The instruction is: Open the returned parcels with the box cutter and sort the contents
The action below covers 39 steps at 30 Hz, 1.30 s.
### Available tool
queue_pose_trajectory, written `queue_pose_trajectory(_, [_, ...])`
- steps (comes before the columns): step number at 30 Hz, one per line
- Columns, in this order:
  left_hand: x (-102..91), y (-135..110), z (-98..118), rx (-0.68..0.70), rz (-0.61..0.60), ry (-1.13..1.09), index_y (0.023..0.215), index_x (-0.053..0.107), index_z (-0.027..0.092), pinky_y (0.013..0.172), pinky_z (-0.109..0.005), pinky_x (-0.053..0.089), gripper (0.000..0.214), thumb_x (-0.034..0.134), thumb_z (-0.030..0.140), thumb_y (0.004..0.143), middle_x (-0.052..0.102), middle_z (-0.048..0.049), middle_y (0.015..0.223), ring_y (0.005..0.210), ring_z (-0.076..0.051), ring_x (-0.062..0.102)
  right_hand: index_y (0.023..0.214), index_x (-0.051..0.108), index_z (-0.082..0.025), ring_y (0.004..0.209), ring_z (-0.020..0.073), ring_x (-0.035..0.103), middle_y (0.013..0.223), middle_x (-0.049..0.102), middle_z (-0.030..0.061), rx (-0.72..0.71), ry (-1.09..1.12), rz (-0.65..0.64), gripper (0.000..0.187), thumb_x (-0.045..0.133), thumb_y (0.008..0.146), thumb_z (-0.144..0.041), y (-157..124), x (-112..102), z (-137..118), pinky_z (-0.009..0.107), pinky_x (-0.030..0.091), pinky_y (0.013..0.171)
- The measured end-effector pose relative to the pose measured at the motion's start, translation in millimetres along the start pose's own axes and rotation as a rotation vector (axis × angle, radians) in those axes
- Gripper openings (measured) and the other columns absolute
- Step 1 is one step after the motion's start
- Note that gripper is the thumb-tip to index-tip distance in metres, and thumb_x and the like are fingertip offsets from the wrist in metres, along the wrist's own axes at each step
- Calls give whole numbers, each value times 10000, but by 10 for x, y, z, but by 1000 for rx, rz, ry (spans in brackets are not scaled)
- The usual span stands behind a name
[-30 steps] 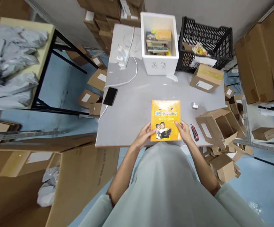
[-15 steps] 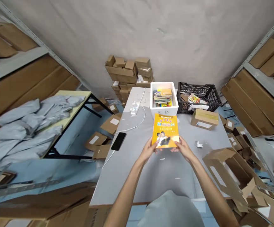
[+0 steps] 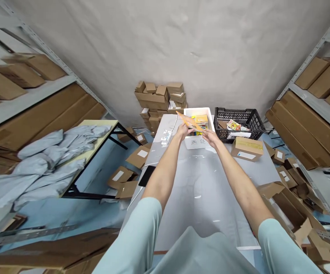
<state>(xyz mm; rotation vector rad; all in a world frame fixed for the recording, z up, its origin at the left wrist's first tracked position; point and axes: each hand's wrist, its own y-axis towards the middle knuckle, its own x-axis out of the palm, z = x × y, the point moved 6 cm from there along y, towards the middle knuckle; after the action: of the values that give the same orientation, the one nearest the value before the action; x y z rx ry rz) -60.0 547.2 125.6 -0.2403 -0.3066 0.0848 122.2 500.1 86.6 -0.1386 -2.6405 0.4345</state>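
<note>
Both my arms reach far across the grey table (image 3: 205, 190). My left hand (image 3: 183, 131) and my right hand (image 3: 210, 136) each grip an edge of a yellow-orange book (image 3: 189, 121), which is tilted and held just above the near rim of a white foam box (image 3: 198, 141). That box holds several other books (image 3: 200, 118). Both hands have their fingers closed on the book.
A black plastic crate (image 3: 239, 122) stands right of the foam box, with a labelled cardboard box (image 3: 246, 148) in front of it. A phone (image 3: 146, 175) on a white cable lies at the table's left edge. Cardboard boxes fill the shelves, the floor and the back wall; grey bags (image 3: 39, 160) cover a side table.
The book has gone from the near table edge, up and forward, to the white foam box at the far end. Both arms have stretched out and the view has lifted.
</note>
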Motion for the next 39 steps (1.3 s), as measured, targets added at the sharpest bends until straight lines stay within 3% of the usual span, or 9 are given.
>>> queue_pose_trajectory(4, [-22, 182, -73, -7, 43, 70, 1389, 684, 72, 885, -372, 688, 510, 788, 37, 891, 819, -197, 1115, 991, -263, 825, 1120, 705, -204, 1024, 162, 776, 1128, 837, 79, 87, -22, -34, 221, 731, 929, -95, -192, 1, 500, 391, 615, 1140])
queue_pose_trajectory(10, [-215, -104, -694, -70, 28, 209, 1381, 696, 105, 869, -338, 656, 472, 788, 140, 920, 820, -227, 1261, 930, -224, 827, 1018, 737, -184, 945, 183, 775, 1005, 850, 80, 184, -34, 17, 140, 709, 933, -76, -803, -482, 1176, 432, 551, 1193])
queue_pose_trajectory(15, [-340, -728, -1339, -127, -64, 294, 1274, 740, 118, 975, -400, 638, 343, 737, 317, 994, 816, -251, 1300, 978, -246, 838, 1046, 794, -205, 1017, 217, 820, 1072, 869, 98, 221, -27, 49, 140, 701, 959, -146, -1511, -1022, 1413, 432, 553, 1197])
queue_pose_trajectory(19, [-374, -1368, -1843, -145, -168, 328, 1160, 784, 112, 1038, -462, 622, 414, 772, 480, 970, 843, -250, 1200, 1028, -299, 840, 1106, 803, -199, 1087, 240, 839, 1152, 867, 126, 234, -14, 75, 183, 751, 934, -234, -2259, -1565, 1673, 456, 571, 1190])
queue_pose_trajectory(22, [-284, -1867, -2248, -170, -272, 339, 1078, 809, 140, 1029, -497, 633, 477, 794, 592, 927, 863, -219, 1119, 1009, -317, 840, 1173, 813, -213, 1133, 268, 840, 1230, 858, 151, 207, 22, 123, 297, 815, 901, -333, -2882, -2004, 1927, 457, 598, 1164])
queue_pose_trajectory(25, [-71, -2344, -2665, -211, -405, 340, 1036, 831, 167, 1037, -512, 636, 509, 814, 655, 892, 865, -210, 1112, 1027, -332, 841, 1143, 828, -260, 1143, 293, 843, 1266, 851, 150, 162, 39, 280, 319, 855, 866, -417, -3508, -2404, 2096, 447, 638, 1109])
queue_pose_trajectory(32, [529, -3196, -3437, -349, -686, 341, 1048, 843, 169, 1013, -519, 641, 574, 843, 709, 852, 858, -222, 1118, 1015, -343, 838, 1118, 820, -246, 1050, 300, 854, 1183, 870, 148, 64, 48, 664, 344, 874, 844, -447, -4751, -3146, 1903, 449, 666, 992])
queue_pose_trajectory(36, [705, -3406, -3637, -368, -749, 373, 1149, 838, 163, 1039, -500, 625, 673, 826, 758, 834, 843, -223, 1216, 1072, -339, 825, 1137, 828, -240, 1073, 277, 828, 1235, 859, 136, -99, 22, 854, 423, 903, 822, -513, -5362, -3800, 1628, 402, 650, 979])
queue_pose_trajectory(39, [877, -3414, -3695, -355, -749, 391, 1235, 818, 177, 1077, -497, 609, 688, 836, 730, 826, 808, -216, 1343, 1134, -330, 808, 1102, 816, -229, 1049, 242, 806, 1192, 856, 121, -161, 22, 1038, 424, 918, 801, -511, -5594, -4367, 1516, 364, 647, 964])
